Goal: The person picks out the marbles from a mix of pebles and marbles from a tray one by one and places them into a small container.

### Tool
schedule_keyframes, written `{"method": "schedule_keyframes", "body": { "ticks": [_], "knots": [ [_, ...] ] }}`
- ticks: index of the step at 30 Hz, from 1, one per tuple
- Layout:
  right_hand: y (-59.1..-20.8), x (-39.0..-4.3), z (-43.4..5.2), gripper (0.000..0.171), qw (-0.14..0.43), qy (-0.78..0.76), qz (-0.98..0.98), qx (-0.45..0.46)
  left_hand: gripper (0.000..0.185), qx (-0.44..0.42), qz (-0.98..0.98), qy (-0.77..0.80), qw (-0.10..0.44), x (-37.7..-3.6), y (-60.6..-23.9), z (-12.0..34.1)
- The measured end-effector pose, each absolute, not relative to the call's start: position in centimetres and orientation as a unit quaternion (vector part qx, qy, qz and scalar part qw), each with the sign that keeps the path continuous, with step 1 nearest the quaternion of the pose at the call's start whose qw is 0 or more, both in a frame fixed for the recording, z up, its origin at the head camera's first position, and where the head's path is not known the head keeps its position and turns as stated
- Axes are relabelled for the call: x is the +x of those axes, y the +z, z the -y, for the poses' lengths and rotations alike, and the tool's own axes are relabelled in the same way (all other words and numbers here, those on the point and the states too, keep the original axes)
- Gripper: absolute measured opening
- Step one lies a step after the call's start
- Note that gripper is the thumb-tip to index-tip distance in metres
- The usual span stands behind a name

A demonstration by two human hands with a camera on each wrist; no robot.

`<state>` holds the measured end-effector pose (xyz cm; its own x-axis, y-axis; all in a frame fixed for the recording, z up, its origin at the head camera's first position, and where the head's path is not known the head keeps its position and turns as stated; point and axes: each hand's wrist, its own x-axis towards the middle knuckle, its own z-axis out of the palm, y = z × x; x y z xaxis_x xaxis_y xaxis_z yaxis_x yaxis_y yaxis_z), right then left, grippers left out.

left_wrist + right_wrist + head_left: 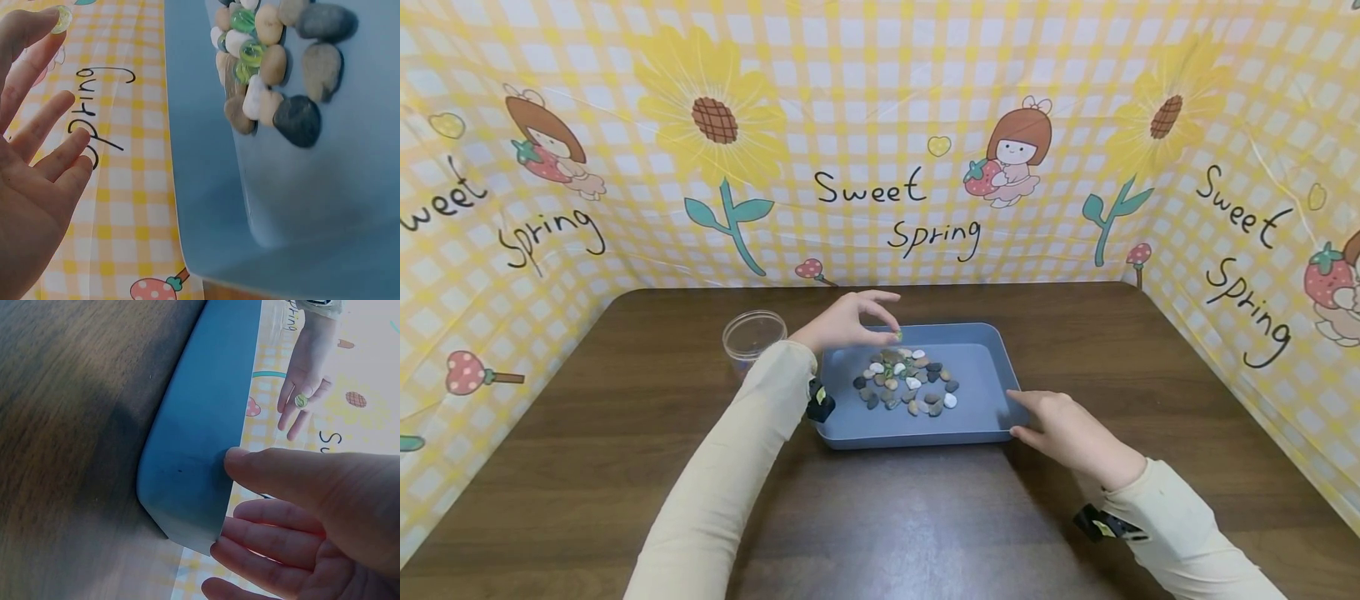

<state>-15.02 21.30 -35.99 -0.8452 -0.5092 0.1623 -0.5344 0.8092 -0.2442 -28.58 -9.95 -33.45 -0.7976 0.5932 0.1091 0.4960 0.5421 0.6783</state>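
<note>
**Green marble lifted, jar looks empty**

Green glass: the left hand (850, 321) pinches one marble (898, 335) between thumb and fingertip, above the far-left part of the tray (977, 421). The right hand (1063, 429), fingers straight, steadies the tray's near-right corner. In the tray lies a heap of pebbles (906, 383) with more marbles (245, 37) mixed in. A clear jar (752, 337) stands just left on the worktop (625, 400); it looks empty, so sorting seems barely begun.

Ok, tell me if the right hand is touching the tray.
Touching. The right wrist view shows the right hand with its thumb tip pressed against the outer wall of the tray near its corner.
</note>
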Motion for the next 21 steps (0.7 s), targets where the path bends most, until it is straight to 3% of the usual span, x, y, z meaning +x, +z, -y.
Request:
{"method": "schedule_keyframes", "body": {
  "ticks": [21],
  "knots": [
    [-36.1,-15.0,-21.3,0.043,0.04,0.145,0.95,0.272,0.013,0.303,-0.882,0.358,0.051,-28.1,-32.9,12.6]
  ]
}}
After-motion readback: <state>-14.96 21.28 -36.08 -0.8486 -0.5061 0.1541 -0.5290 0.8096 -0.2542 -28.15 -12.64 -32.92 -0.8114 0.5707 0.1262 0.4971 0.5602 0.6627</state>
